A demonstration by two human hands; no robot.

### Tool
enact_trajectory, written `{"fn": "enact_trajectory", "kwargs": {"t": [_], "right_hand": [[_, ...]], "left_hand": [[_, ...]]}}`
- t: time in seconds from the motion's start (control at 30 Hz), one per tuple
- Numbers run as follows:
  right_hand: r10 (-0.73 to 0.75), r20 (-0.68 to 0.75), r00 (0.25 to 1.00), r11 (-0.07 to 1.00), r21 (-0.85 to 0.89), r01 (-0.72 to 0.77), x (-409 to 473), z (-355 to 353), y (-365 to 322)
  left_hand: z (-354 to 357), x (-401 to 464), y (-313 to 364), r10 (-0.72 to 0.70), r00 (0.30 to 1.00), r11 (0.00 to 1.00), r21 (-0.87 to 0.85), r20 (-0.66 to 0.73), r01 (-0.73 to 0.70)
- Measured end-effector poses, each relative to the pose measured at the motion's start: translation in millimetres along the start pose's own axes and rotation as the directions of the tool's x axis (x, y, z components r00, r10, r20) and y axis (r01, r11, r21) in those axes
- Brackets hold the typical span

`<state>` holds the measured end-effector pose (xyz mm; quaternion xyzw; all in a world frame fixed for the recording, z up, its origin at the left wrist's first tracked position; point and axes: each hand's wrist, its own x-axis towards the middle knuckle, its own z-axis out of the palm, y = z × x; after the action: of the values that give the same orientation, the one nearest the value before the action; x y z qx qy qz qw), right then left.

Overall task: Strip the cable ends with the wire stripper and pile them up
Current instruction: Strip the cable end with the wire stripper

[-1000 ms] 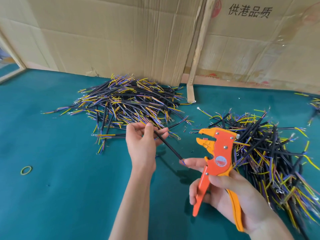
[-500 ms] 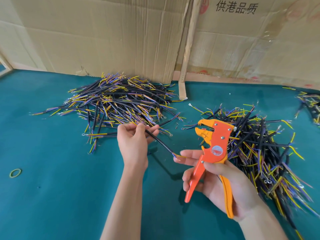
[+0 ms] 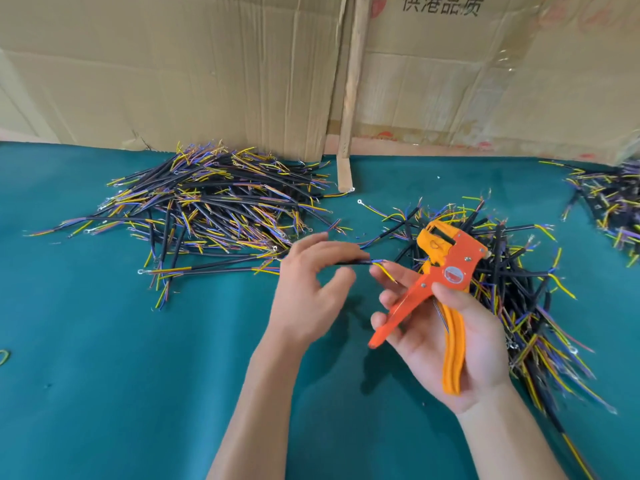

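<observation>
Left hand [image 3: 311,289] pinches one black cable [image 3: 349,262] between thumb and fingertips, remaining fingers loosely spread; the cable's free end, with yellow and blue cores fanned out, lies across the index finger of the right hand [image 3: 446,337]. Right hand holds the orange wire stripper [image 3: 440,285] in the palm, thumb over the body, fingers only loosely round the handles, which stand apart; the head points up and away, toward the far edge of the worktop [image 3: 104,375]. Cable end is not in the stripper's mouth yet, just beside and below it. One pile of cables [image 3: 214,209] sits behind the left hand near the cardboard wall [image 3: 173,81]; a second pile [image 3: 519,271] lies under and behind the right hand, toward the right edge. Risks as judged: the cores are thin and splayed, so one may miss the mouth or go in with a neighbour, leaving a ragged or nicked strip. The tool grip looks slack; a squeeze could twist the tool. Index finger lies close under the cores, so a pinch is possible. The cable might land in the wrong pile.
</observation>
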<state>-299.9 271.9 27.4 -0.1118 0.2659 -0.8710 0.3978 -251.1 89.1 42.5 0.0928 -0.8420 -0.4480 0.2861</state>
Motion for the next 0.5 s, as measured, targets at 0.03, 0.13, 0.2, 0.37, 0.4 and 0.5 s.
{"fn": "enact_trajectory", "kwargs": {"t": [0.03,0.13,0.2,0.37,0.4,0.5], "right_hand": [[-0.016,-0.024,1.000,1.000,-0.005,0.016,3,5,-3],[-0.066,-0.053,0.996,0.995,-0.081,0.061,7,0,-6],[-0.088,-0.078,0.993,0.995,-0.049,0.084,9,-2,-9],[-0.144,-0.068,0.987,0.985,-0.110,0.136,8,-1,-13],[-0.143,-0.058,0.988,0.983,-0.122,0.135,8,-1,-13],[-0.142,-0.057,0.988,0.978,-0.159,0.131,7,2,-12]], "left_hand": [[4,-1,3,0.006,1.000,1.000,0.013,0.021,-0.007],[10,-2,4,0.075,0.996,0.994,0.081,-0.044,-0.071],[6,-1,4,0.072,0.995,0.996,0.051,-0.069,-0.068],[0,1,5,0.050,0.998,0.998,0.034,-0.043,-0.048],[0,1,5,0.050,0.998,0.998,0.030,-0.037,-0.049],[0,1,4,0.022,1.000,1.000,-0.001,-0.010,-0.022]]}}
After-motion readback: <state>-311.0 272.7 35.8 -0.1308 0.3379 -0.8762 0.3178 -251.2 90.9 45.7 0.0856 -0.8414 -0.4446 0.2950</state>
